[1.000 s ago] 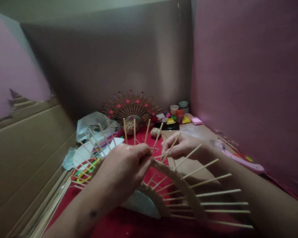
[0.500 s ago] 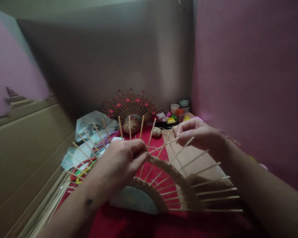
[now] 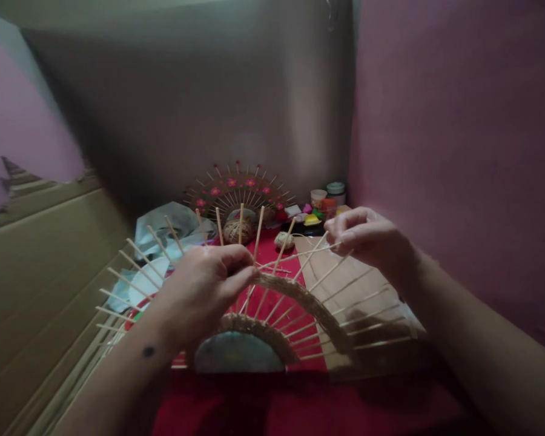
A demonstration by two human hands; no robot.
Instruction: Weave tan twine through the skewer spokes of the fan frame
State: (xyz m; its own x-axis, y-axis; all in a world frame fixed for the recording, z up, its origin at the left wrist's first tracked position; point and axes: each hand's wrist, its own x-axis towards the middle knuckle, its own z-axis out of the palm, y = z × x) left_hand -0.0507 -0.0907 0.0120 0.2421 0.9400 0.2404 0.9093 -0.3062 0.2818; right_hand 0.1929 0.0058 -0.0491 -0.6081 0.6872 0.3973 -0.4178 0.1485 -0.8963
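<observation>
A half-round fan of thin wooden sticks stands upright before me, with a woven twine band (image 3: 315, 306) arching across the sticks. At its base sits a pale half-disc (image 3: 238, 353) edged by a second woven band. My left hand (image 3: 209, 284) is closed in a pinch at the top of the outer band, hiding part of it and some sticks. Between the thumb and fingers of my right hand (image 3: 367, 236) is a strand of twine (image 3: 311, 249), which runs across several sticks back toward my left fingertips.
Behind the fan lie two twine balls, one brown (image 3: 237, 231) and one paler (image 3: 284, 241). A finished fan with pink flowers (image 3: 240, 189) leans at the back wall. Small jars (image 3: 336, 192) and a yellow piece (image 3: 312, 220) stand near it. Cardboard (image 3: 45, 254) borders the left side.
The fan has shifted left and tipped a little, with my left hand moving along with it. My right hand has moved slightly right, and a longer stretch of twine spans between my hands.
</observation>
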